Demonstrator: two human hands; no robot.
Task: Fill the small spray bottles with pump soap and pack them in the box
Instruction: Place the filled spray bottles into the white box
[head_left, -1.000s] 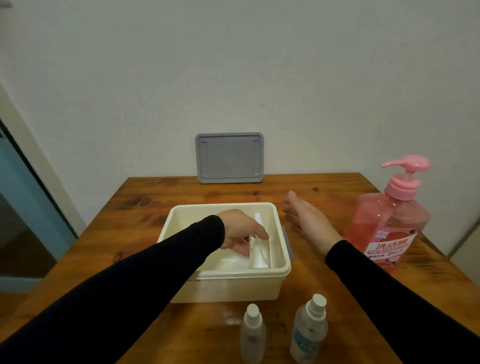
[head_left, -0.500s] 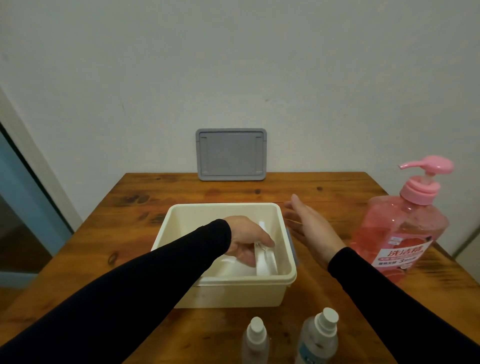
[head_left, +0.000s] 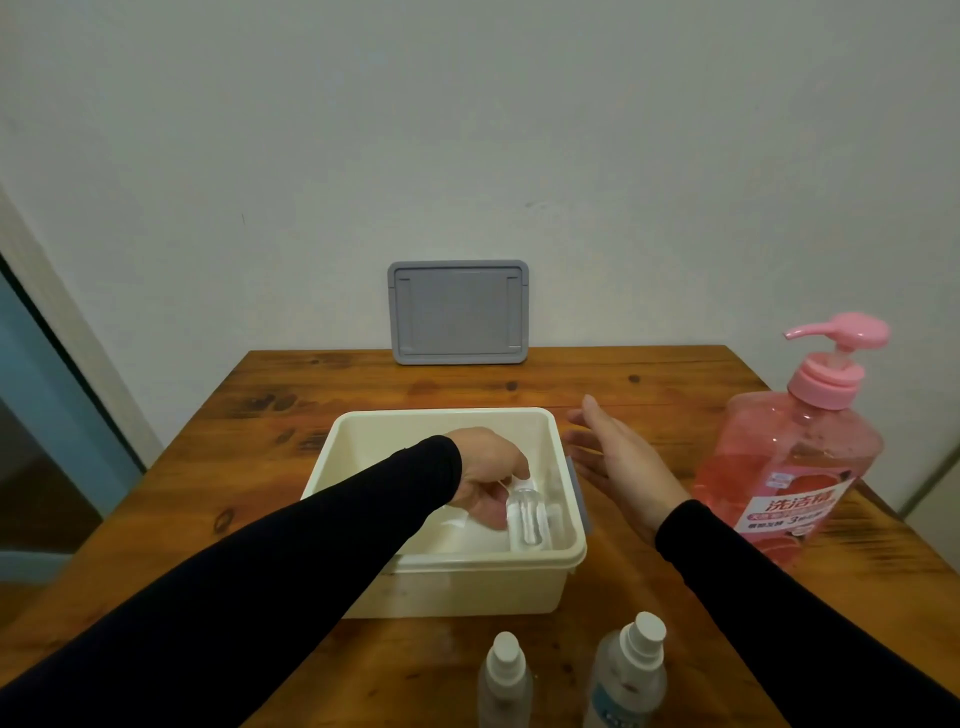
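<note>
Inside box (head_left: 566, 558), left hand (head_left: 485, 475) gripping spray bottle (head_left: 527, 522), right hand (head_left: 621, 465) open flat, empty

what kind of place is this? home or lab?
Probably a home room, not a lab: a small wooden table against a plain white wall, a household pink soap bottle, and a door frame at the left.
</note>
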